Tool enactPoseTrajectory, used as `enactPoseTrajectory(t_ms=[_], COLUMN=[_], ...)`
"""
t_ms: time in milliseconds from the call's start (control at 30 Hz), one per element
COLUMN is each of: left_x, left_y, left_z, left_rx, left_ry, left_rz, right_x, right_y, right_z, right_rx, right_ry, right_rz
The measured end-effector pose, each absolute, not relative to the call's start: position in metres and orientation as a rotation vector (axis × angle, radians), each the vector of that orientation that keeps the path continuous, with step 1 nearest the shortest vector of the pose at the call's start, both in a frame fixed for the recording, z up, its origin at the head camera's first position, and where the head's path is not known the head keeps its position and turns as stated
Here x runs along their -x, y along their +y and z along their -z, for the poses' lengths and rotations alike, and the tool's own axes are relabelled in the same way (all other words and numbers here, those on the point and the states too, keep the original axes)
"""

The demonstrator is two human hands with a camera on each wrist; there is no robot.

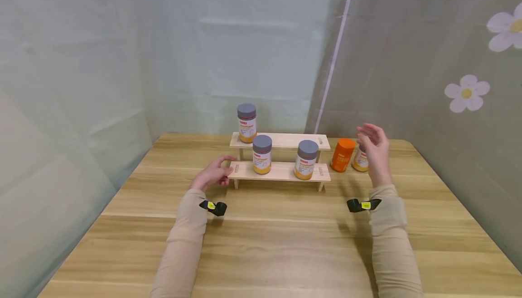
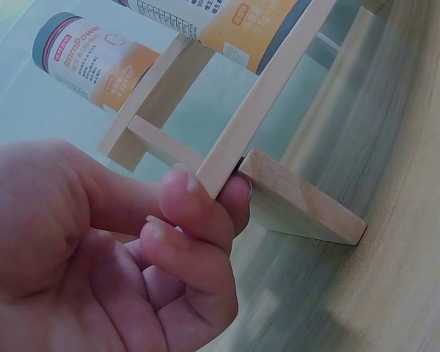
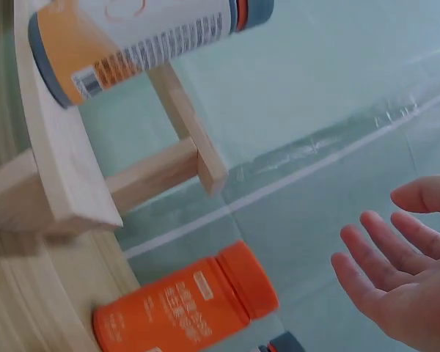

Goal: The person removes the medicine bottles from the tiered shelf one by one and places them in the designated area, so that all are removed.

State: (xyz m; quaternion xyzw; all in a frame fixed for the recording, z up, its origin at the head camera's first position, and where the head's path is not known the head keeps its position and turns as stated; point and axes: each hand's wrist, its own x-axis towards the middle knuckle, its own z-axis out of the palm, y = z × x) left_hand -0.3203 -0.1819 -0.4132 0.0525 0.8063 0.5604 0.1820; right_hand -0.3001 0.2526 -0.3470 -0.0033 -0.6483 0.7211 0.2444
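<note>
Two-step wooden rack point(image 1: 281, 171) stands toward far side of desk point(image 1: 285, 239). Left hand point(image 1: 212, 173) at rack's left end, grip pinching lower board between thumb and fingers. Right hand point(image 1: 376, 148) in air right of rack, grip loosely spread, apart from orange jar point(image 1: 342, 155). White-labelled jar point(image 1: 360, 160) just beside orange one, partly hidden behind right hand. Upper jar point(image 1: 247, 126) upright on upper board's left; two lower jars point(image 1: 262, 156) upright on lower board, gap between. Pale curtain point(image 1: 265, 40) behind desk.

The pale wooden shelf point(image 1: 279, 170) bears three upright grey-lidded jars point(image 1: 262, 156). Right of it stand an orange bottle point(image 1: 342, 156) and another jar point(image 1: 360, 160).
</note>
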Motion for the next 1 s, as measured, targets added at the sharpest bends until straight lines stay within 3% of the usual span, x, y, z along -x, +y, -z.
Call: enactPoseTrajectory(t_ms=[1000], left_x=[0.317], left_y=[-0.181], left_z=[0.41], left_rx=[-0.132], left_ry=[2.282], left_rz=[-1.583], right_x=[0.317], right_y=[0.167], right_z=[0.308], right_rx=[-0.402], right_ry=[-2.124], right_rz=[-1.982])
